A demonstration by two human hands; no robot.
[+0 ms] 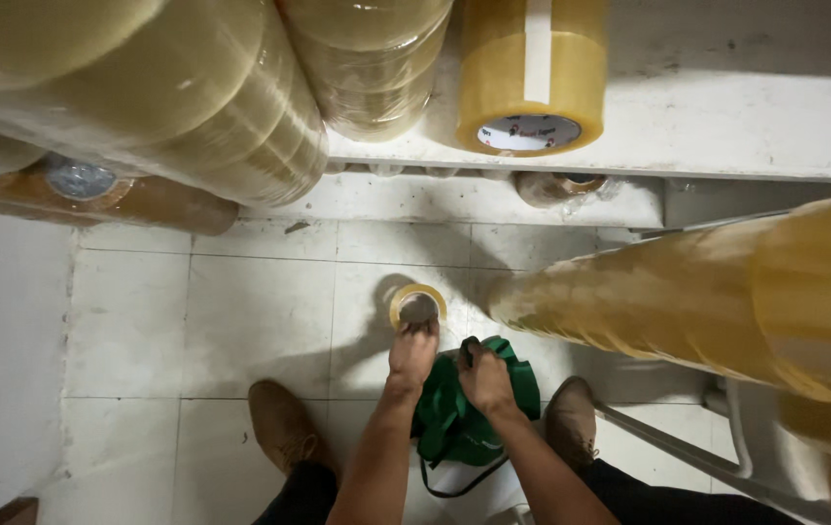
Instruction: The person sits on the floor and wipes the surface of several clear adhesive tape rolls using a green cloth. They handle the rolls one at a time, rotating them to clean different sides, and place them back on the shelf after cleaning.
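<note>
Reaching down, left hand (412, 355) grips tape roll (417, 306) (floor-level).

Stacked columns of clear yellowish packing tape (192, 92) crowd the upper left, wrapped in film. A single tape roll (532, 78) stands on a white shelf (726, 117). A long column of tape rolls (707, 292) juts in from the right. Brownish rolls (133, 199) lie under the shelf on the pale tiled floor (192, 321). Two brown shoes (284, 423) stand on the tiles.
</note>
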